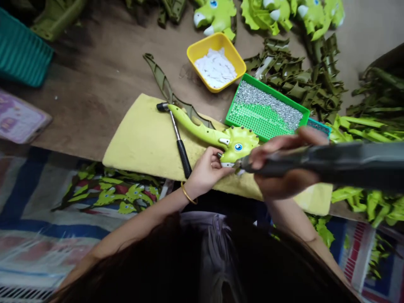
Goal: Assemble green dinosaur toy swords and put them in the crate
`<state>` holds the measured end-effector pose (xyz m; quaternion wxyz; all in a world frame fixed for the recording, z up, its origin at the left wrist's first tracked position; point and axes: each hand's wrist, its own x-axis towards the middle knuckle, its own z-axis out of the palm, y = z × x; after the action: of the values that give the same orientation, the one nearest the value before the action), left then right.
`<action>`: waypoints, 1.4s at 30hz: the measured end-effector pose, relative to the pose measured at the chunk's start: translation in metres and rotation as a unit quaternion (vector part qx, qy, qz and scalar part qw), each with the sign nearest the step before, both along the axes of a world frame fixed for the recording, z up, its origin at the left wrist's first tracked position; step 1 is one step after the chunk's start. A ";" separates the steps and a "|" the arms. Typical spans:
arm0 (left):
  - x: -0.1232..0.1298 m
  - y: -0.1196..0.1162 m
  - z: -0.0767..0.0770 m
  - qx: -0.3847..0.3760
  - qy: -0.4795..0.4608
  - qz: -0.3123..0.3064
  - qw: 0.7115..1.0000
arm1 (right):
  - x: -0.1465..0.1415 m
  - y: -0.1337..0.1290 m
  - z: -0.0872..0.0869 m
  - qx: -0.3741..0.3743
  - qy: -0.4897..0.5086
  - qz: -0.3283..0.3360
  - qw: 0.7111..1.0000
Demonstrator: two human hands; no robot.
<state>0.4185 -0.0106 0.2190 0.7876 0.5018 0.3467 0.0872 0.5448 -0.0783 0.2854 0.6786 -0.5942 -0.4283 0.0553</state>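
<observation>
Yellow pad, left hand gripping toy dinosaur

A thin gold bangle circled the person's wrist, just below the bare left hand. The right hand was bare too, as were both forearms. Long dark hair hung over a creased grey top.
</observation>
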 end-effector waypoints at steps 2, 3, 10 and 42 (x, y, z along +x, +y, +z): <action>-0.003 0.004 0.003 0.083 0.016 -0.039 0.996 | 0.031 0.025 0.003 0.193 0.009 -0.106 0.975; -0.004 0.007 0.004 0.131 0.026 -0.056 0.990 | 0.049 0.036 0.001 0.239 0.014 -0.164 0.957; -0.003 0.017 0.004 0.225 0.034 -0.118 0.967 | 0.118 0.062 -0.055 0.086 0.030 -0.312 0.946; 0.002 -0.001 0.006 0.196 0.050 -0.040 0.979 | 0.007 0.044 -0.037 0.099 0.001 0.090 0.991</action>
<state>0.4203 -0.0116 0.2252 0.6586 0.6637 0.3413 0.0965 0.5514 -0.0346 0.2484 0.7267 -0.4830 -0.4828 0.0745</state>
